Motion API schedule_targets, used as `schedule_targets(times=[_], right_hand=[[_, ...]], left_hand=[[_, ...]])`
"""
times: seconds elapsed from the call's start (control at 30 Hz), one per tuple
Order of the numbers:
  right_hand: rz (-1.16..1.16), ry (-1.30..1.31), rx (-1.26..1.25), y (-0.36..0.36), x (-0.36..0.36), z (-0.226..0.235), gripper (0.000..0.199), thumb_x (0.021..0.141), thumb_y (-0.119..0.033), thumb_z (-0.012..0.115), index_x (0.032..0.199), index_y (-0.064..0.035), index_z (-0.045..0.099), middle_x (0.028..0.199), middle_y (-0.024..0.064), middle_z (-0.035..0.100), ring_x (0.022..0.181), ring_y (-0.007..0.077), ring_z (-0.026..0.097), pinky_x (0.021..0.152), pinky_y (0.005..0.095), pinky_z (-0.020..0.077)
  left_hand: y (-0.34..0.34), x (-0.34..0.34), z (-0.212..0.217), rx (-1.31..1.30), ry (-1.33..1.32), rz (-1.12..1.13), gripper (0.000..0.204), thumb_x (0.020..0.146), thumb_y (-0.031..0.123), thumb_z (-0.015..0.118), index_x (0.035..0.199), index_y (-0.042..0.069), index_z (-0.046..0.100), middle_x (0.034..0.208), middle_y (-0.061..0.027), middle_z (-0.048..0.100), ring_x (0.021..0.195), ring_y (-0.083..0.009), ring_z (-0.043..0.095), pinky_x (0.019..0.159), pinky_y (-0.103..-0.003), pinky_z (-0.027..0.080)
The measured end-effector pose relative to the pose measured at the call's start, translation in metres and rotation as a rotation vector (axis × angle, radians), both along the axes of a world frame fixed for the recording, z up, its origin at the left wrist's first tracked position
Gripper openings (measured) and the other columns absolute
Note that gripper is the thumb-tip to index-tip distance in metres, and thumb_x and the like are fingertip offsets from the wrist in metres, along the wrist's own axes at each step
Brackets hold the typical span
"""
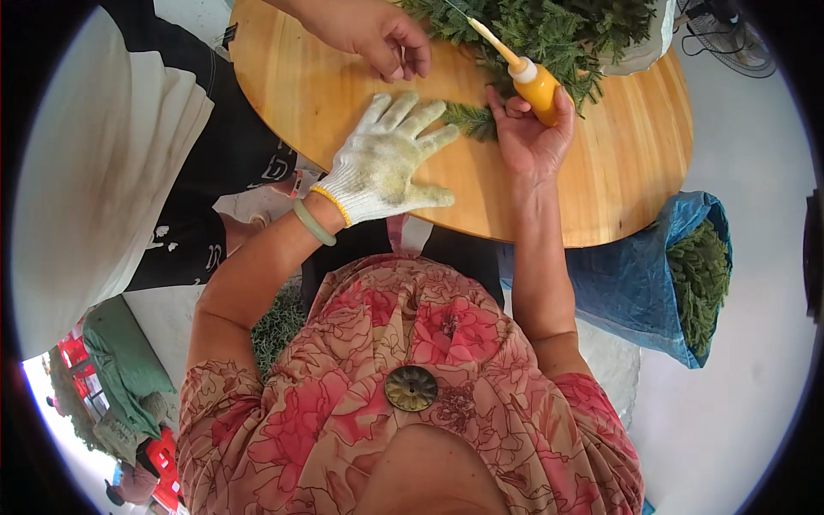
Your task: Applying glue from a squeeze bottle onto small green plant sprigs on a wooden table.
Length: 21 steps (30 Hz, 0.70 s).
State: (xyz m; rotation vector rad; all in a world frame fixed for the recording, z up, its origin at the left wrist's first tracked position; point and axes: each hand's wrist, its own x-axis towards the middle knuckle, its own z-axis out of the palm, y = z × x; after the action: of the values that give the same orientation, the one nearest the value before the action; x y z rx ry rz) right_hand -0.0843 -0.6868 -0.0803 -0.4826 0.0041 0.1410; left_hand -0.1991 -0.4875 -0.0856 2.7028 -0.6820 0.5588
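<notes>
My left hand point(386, 159), in a dirty white knit glove, lies flat with fingers spread on the round wooden table point(618, 184), its fingertips touching a small green sprig point(472, 120). My right hand point(530, 129) is bare and grips a yellow squeeze bottle point(536, 86) with a long pale nozzle pointing up and to the left, right beside the sprig. Another person's bare hand point(373, 36) rests on the table just beyond my left hand, fingers curled.
A heap of green fir-like sprigs point(558, 30) fills the far side of the table. A blue bag point(635, 287) holding more greenery stands on the floor at my right. The other person, in white and black clothes, sits close at my left.
</notes>
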Motion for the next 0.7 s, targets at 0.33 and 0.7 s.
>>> schedule_targets(times=[0.33,0.7], right_hand=[[0.145,-0.02,-0.103,-0.022,-0.015,0.004,0.039,0.087,-0.027,0.069,0.112,0.0012,0.061,0.085,0.0085,0.062,0.063,0.0176,0.051,0.112,0.0537,0.0354],[0.07,-0.083,-0.057,-0.044,-0.013,0.016,0.04,0.084,-0.027,0.072,0.112,-0.0005,0.061,0.094,0.0108,0.066,0.062,0.0183,0.053,0.111,0.0561,0.0374]], left_hand=[[0.0,0.002,-0.004,-0.04,0.029,0.033,0.079,0.077,0.061,0.067,0.14,0.015,0.053,0.145,-0.014,0.047,0.136,-0.0408,0.038,0.116,-0.053,0.022],[0.001,0.004,-0.006,0.001,0.027,0.034,0.076,0.079,0.065,0.062,0.137,0.016,0.056,0.147,-0.0129,0.047,0.138,-0.0427,0.035,0.118,-0.054,0.018]])
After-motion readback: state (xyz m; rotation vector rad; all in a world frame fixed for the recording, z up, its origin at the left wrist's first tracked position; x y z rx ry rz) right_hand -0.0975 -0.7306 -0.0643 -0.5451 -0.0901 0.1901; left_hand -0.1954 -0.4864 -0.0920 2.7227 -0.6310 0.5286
